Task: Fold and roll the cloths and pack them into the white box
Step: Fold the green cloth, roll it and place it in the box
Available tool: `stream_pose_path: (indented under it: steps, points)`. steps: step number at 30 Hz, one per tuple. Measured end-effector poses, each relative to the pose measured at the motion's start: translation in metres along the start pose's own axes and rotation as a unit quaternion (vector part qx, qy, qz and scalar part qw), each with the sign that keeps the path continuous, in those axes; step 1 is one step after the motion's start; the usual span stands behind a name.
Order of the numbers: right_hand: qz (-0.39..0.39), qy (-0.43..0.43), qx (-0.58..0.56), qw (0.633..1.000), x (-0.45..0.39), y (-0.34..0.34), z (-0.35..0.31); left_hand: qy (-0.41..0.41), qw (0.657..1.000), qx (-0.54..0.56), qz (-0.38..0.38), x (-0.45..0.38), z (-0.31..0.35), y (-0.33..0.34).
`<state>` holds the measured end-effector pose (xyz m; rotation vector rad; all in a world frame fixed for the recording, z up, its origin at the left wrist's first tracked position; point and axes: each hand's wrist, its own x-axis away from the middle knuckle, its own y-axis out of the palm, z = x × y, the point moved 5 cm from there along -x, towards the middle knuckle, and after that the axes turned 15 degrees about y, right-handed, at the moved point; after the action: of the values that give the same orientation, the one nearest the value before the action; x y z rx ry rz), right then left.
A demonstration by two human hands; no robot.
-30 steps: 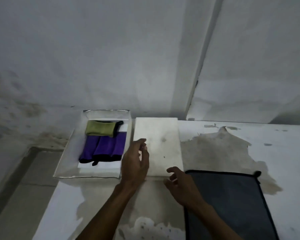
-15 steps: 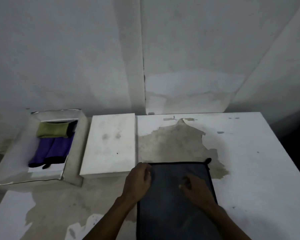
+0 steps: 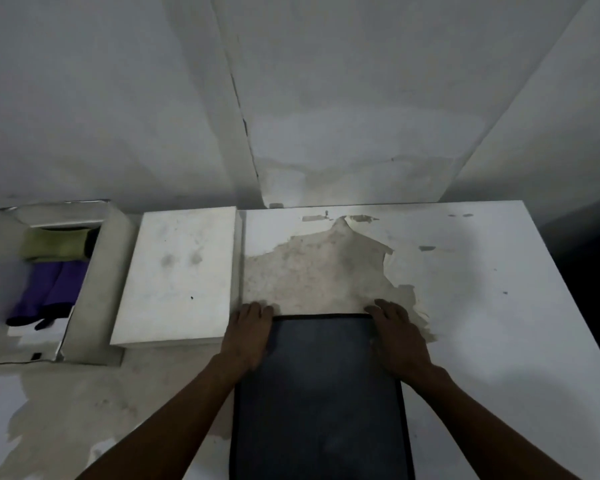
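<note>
A dark grey cloth point(image 3: 321, 393) with black trim lies flat on the table, running from the middle toward me. My left hand point(image 3: 248, 336) rests palm down on its far left corner. My right hand point(image 3: 397, 336) lies the same way on the far right corner. Whether the fingers pinch the hem I cannot tell. At the far left stands the open white box point(image 3: 94, 289), with a rolled green cloth point(image 3: 54, 244) at its back and purple rolled cloths point(image 3: 49, 289) in front of it.
The white box lid point(image 3: 179, 275) lies flat between the box and the grey cloth. The white table point(image 3: 482, 306) has a large worn, peeled patch point(image 3: 312, 275) beyond the cloth. The table's right edge drops into darkness. A wall rises right behind.
The view swung right, off the box and lid. Both hands left the lid's front edge, crossed to the grey cloth and spread out to its two far corners.
</note>
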<state>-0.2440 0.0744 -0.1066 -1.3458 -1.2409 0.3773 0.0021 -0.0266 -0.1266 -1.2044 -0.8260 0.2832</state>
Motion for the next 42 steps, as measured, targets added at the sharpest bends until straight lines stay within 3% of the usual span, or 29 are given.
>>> stream_pose_path:
  steps: [4, 11, 18, 31, 42]
  points:
    - [-0.02, -0.001, 0.019, 1.0, -0.015, 0.006, 0.005, -0.013, 1.0, 0.007, -0.027, -0.007, -0.001, 0.002]
    - [0.01, 0.022, 0.071, 0.997, -0.03, 0.006, 0.01, -0.032, 0.985, 0.168, -0.011, -0.018, -0.013, -0.009]
    - [-0.039, 0.047, -0.053, 0.997, -0.038, -0.014, 0.013, -0.047, 0.978, 0.201, -0.026, -0.029, -0.027, -0.024]
    - [0.057, 0.088, -0.155, 0.982, -0.028, -0.053, 0.026, -0.031, 0.966, 0.213, 0.143, -0.014, -0.027, -0.06]
    - [0.052, 0.034, -0.215, 0.975, 0.058, -0.021, 0.045, 0.055, 0.936, 0.311, 0.157, 0.065, 0.0, -0.02]
